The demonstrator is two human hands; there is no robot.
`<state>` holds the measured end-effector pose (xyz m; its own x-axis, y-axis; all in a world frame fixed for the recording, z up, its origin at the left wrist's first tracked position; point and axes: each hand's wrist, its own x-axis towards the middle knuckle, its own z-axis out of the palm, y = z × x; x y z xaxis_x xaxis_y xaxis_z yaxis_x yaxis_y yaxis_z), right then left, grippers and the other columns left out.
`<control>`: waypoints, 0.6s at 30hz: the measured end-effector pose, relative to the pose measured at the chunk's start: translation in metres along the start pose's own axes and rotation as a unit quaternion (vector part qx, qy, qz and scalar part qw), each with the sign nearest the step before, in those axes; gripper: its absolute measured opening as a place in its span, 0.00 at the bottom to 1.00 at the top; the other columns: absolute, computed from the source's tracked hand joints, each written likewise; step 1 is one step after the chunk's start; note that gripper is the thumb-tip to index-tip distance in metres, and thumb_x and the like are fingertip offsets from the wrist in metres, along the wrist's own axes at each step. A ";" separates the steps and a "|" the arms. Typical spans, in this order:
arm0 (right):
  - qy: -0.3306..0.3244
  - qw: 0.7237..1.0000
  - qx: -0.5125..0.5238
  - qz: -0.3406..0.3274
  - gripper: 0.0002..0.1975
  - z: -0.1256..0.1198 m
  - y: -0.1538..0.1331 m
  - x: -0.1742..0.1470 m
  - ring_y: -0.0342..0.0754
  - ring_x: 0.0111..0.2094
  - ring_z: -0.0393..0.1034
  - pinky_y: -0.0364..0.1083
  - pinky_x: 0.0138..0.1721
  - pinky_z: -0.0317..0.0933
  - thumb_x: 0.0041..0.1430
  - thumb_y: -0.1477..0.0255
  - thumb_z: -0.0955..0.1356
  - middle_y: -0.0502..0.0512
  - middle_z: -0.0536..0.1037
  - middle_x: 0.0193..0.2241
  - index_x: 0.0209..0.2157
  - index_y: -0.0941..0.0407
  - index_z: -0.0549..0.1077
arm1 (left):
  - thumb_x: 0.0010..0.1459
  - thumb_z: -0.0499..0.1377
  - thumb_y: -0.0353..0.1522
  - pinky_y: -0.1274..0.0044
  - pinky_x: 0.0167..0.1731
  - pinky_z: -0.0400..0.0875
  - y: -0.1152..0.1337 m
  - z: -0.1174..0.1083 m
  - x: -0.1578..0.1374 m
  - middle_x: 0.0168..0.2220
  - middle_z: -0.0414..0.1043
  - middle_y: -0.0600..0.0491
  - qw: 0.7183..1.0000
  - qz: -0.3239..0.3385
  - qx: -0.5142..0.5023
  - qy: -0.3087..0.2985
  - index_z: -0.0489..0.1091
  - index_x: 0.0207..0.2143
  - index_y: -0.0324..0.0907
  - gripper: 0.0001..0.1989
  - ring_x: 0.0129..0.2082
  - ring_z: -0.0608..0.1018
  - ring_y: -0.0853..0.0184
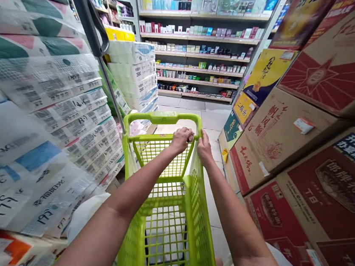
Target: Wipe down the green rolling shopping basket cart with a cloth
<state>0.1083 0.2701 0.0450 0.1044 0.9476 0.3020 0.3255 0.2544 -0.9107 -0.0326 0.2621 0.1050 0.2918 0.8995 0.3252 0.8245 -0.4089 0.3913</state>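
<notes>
A lime-green shopping basket (169, 200) with lattice walls stands in front of me, and its floor shows through bare. Its green carry handle (163, 117) lies across the far end. From the far left corner rises a metal rod with a dark grey pull grip (89, 22). My left hand (181, 139) is closed above the far right part of the basket. A small dark thing peeks out at its fingers, too small to name. My right hand (204, 147) is wrapped round the right rim near the far corner. Something whitish hangs inside the rim there, partly hidden.
Stacked paper packs (58, 77) with handwritten prices line the left side closely. Beyond them stands a white stack of packs (136, 73). Printed cartons (279, 140) are piled on the right. Shelves (198, 37) of small boxes and bottles close the tiled aisle (183, 106) ahead.
</notes>
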 end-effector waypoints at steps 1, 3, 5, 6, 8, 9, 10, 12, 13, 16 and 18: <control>0.000 1.000 -0.006 0.001 0.31 0.000 -0.001 0.000 0.50 0.73 0.51 0.56 0.74 0.48 0.69 0.68 0.56 0.56 0.58 0.73 0.71 0.53 0.56 | 0.59 0.51 0.14 0.62 0.58 0.69 -0.005 -0.001 -0.003 0.55 0.73 0.48 1.000 0.023 0.004 -0.001 0.76 0.51 0.46 0.27 0.56 0.75 0.58; 0.001 1.000 -0.027 0.002 0.31 0.000 -0.002 -0.001 0.50 0.73 0.52 0.55 0.74 0.48 0.69 0.69 0.55 0.58 0.58 0.73 0.71 0.55 0.56 | 0.56 0.49 0.12 0.62 0.59 0.69 -0.020 -0.007 -0.014 0.57 0.73 0.48 0.998 0.056 0.018 -0.003 0.75 0.55 0.47 0.33 0.58 0.73 0.58; 0.010 0.998 -0.056 -0.005 0.31 0.000 -0.002 -0.002 0.50 0.72 0.53 0.56 0.74 0.49 0.69 0.70 0.54 0.59 0.58 0.72 0.72 0.55 0.55 | 0.54 0.47 0.10 0.62 0.59 0.69 -0.038 -0.020 -0.030 0.58 0.72 0.47 0.998 0.058 0.030 0.007 0.74 0.56 0.48 0.36 0.59 0.73 0.57; 0.017 0.997 -0.073 -0.013 0.31 0.001 -0.003 -0.003 0.50 0.72 0.53 0.56 0.73 0.50 0.68 0.71 0.54 0.59 0.59 0.72 0.72 0.55 0.55 | 0.54 0.47 0.10 0.62 0.59 0.69 -0.048 -0.028 -0.039 0.58 0.72 0.46 0.998 0.044 0.036 0.018 0.75 0.55 0.47 0.36 0.59 0.73 0.57; 0.032 0.992 -0.116 -0.035 0.33 0.003 -0.004 -0.005 0.51 0.73 0.52 0.58 0.74 0.49 0.66 0.75 0.54 0.60 0.59 0.71 0.72 0.56 0.55 | 0.53 0.47 0.10 0.60 0.59 0.69 -0.065 -0.044 -0.057 0.56 0.73 0.45 0.998 0.000 0.041 0.056 0.76 0.53 0.47 0.35 0.57 0.74 0.55; 0.033 0.988 -0.145 -0.052 0.35 0.005 -0.005 -0.005 0.51 0.74 0.49 0.59 0.74 0.47 0.63 0.79 0.55 0.60 0.59 0.72 0.71 0.57 0.56 | 0.54 0.48 0.11 0.59 0.60 0.69 -0.071 -0.052 -0.065 0.54 0.74 0.45 0.996 -0.025 0.039 0.080 0.76 0.52 0.46 0.33 0.56 0.74 0.54; 0.027 0.981 -0.176 -0.074 0.37 0.006 -0.006 -0.006 0.51 0.75 0.47 0.60 0.75 0.44 0.60 0.82 0.56 0.60 0.59 0.72 0.71 0.58 0.57 | 0.53 0.49 0.11 0.58 0.60 0.69 -0.076 -0.059 -0.074 0.52 0.74 0.45 0.993 -0.049 0.029 0.108 0.77 0.51 0.46 0.32 0.56 0.75 0.53; 0.001 0.964 -0.237 -0.119 0.41 0.007 -0.010 -0.008 0.50 0.76 0.43 0.62 0.76 0.37 0.54 0.86 0.56 0.60 0.60 0.72 0.70 0.59 0.59 | 0.53 0.51 0.12 0.58 0.60 0.70 -0.079 -0.064 -0.089 0.50 0.73 0.45 0.980 -0.093 -0.026 0.176 0.76 0.49 0.46 0.30 0.55 0.74 0.54; -0.016 0.955 -0.262 -0.135 0.41 0.008 -0.011 -0.008 0.49 0.76 0.43 0.62 0.76 0.34 0.52 0.87 0.57 0.60 0.62 0.70 0.69 0.60 0.60 | 0.52 0.52 0.12 0.60 0.58 0.72 -0.076 -0.063 -0.096 0.50 0.72 0.46 0.965 -0.120 -0.074 0.221 0.76 0.49 0.46 0.30 0.54 0.75 0.55; -0.049 0.940 -0.304 -0.146 0.40 0.009 -0.013 -0.007 0.49 0.75 0.46 0.64 0.76 0.31 0.51 0.88 0.57 0.60 0.70 0.66 0.67 0.59 0.64 | 0.52 0.54 0.13 0.71 0.44 0.79 -0.059 -0.041 -0.112 0.53 0.68 0.47 0.853 -0.250 -0.290 0.355 0.71 0.52 0.47 0.30 0.44 0.77 0.64; -0.057 0.938 -0.310 -0.145 0.39 0.008 -0.012 -0.006 0.49 0.75 0.48 0.65 0.76 0.31 0.51 0.87 0.58 0.58 0.72 0.65 0.65 0.57 0.68 | 0.52 0.54 0.14 0.78 0.32 0.76 -0.046 -0.019 -0.116 0.49 0.69 0.49 0.723 -0.349 -0.446 0.394 0.68 0.52 0.48 0.29 0.33 0.76 0.71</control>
<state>0.0960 0.2631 0.0514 -0.1626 0.8795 0.4472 0.8127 0.3764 -0.4448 -0.1138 0.1732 0.0657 -0.7024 0.7110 0.0319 -0.1073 -0.1501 0.9828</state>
